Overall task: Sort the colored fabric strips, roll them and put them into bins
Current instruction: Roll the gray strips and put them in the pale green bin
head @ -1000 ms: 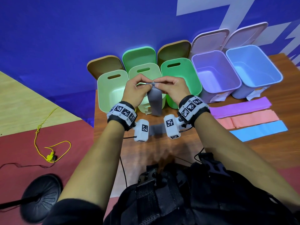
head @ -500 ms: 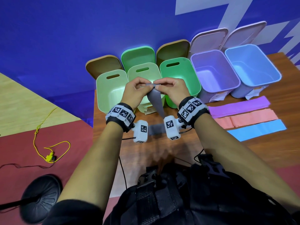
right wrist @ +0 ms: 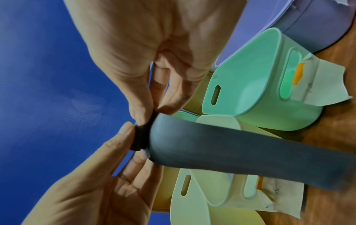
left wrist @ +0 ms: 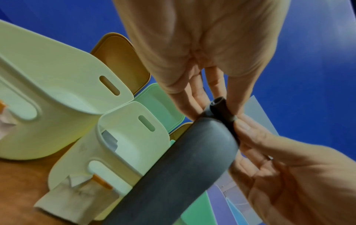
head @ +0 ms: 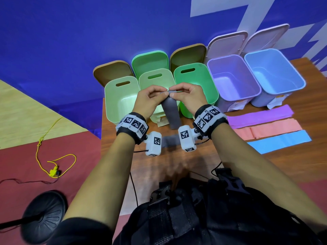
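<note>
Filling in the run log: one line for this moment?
step: rolling | left hand + right hand: pinch grey strip top | tail: hanging | table strips: unrolled

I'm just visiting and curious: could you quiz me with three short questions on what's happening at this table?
1. True or false: both hands pinch the rolled end of the grey strip.
2. How many strips lie flat on the table, to the person's right?
3. Which bin stands farthest right: A) purple B) light blue C) green?

Key:
1. True: left hand and right hand hold it.
2. Three: purple strip, pink strip, blue strip.
3. B, the light blue bin.
</note>
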The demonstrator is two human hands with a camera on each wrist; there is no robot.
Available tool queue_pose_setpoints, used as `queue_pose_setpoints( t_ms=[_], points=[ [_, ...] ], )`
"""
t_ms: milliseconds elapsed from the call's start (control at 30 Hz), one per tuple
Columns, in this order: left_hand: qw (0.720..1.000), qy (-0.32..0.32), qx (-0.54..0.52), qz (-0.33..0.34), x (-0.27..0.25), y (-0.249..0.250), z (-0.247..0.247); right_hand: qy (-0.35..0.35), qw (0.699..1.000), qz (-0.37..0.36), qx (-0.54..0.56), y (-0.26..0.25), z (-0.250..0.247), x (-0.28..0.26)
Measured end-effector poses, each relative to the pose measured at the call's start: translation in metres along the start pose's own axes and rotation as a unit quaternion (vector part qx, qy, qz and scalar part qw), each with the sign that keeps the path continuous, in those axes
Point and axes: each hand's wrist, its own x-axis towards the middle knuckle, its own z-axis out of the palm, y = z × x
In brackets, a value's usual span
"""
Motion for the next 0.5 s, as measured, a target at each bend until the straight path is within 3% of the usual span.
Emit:
queue_pose_setpoints(
  t_ms=[500],
  points=[
    [1.0,0.009,-0.001,-0.012,0.0008,0.0003,-0.001,-0.012,0.999,0.034,0.024,-0.0006,-0.0019,-0.0002]
  ],
)
